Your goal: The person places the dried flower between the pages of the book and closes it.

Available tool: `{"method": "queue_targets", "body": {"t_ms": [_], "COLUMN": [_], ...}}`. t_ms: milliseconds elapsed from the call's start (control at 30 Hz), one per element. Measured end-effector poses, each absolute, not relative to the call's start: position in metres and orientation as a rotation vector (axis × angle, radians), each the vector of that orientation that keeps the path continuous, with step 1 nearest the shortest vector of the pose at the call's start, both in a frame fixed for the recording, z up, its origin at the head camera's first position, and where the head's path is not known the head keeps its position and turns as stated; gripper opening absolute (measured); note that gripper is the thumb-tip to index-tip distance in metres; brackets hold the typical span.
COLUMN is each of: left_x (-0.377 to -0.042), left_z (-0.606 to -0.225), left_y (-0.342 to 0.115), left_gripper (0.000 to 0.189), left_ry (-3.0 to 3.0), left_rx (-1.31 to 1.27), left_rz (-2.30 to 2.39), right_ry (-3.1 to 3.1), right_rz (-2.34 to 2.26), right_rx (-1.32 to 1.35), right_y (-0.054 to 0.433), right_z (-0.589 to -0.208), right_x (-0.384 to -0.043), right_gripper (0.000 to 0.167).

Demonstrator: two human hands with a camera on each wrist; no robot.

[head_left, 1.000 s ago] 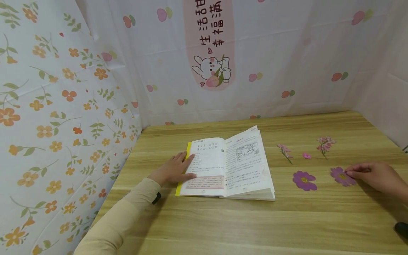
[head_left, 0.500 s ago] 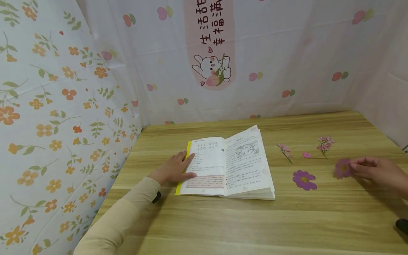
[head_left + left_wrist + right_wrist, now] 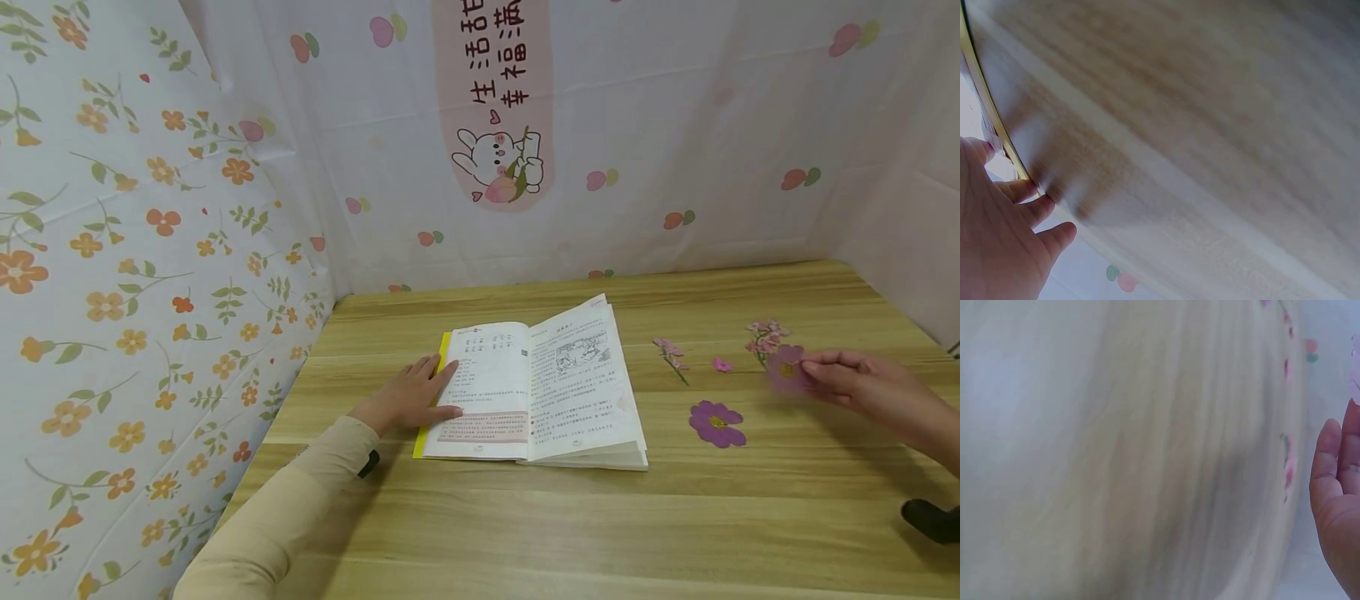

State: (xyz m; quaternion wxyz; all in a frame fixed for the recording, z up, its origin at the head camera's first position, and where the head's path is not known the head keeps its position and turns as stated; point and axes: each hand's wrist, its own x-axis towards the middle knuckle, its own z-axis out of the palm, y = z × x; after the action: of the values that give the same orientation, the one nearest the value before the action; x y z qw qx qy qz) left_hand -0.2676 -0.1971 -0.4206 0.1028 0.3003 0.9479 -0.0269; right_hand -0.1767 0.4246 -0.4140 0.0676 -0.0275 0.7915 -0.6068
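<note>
In the head view my left hand (image 3: pixel 408 396) rests, fingers spread, on the left page and yellow edge of an open book (image 3: pixel 581 387). The left wrist view shows that hand's (image 3: pixel 1000 231) fingertips near the book's edge. At the right, my right hand (image 3: pixel 873 387) pinches a purple flattened flower (image 3: pixel 783 369) by its edge between thumb and fingers, held above the table. It partly covers the stem of a pink flower sprig (image 3: pixel 767 335). In the right wrist view only a pale bit of that flower (image 3: pixel 1355 378) shows beyond my fingers.
A second purple flower (image 3: pixel 717 423) lies right of the book. Behind it are a small pink blossom (image 3: pixel 722 365) and another pink sprig (image 3: pixel 670 358). The wooden table (image 3: pixel 525 533) ends at a printed cloth backdrop (image 3: pixel 645 125) at the back.
My right hand has lifted the purple flower off the table and carried it slightly left and away from me, toward the pink sprig. My left hand and the book have stayed put.
</note>
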Motion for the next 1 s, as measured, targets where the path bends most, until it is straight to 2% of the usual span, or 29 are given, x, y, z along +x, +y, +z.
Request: {"method": "queue_targets", "body": {"t_ms": [167, 400, 1000], "left_x": [-0.267, -0.269, -0.269], "left_z": [-0.42, -0.423, -0.423], "left_y": [-0.197, -0.198, -0.199], "left_gripper": [0.088, 0.09, 0.09], "left_ry": [2.8, 2.793, 2.803], "left_rx": [0.89, 0.868, 0.881], "left_rz": [-0.086, -0.118, -0.123], "right_ry": [2.369, 2.027, 1.775], "right_rz": [-1.861, -2.148, -2.238], "right_rx": [-0.163, -0.208, -0.216], "right_y": [0.408, 0.383, 0.301], "right_z": [-0.404, -0.387, -0.351], "right_x": [-0.183, -0.194, -0.217], "right_gripper": [0.018, 0.023, 0.023]}}
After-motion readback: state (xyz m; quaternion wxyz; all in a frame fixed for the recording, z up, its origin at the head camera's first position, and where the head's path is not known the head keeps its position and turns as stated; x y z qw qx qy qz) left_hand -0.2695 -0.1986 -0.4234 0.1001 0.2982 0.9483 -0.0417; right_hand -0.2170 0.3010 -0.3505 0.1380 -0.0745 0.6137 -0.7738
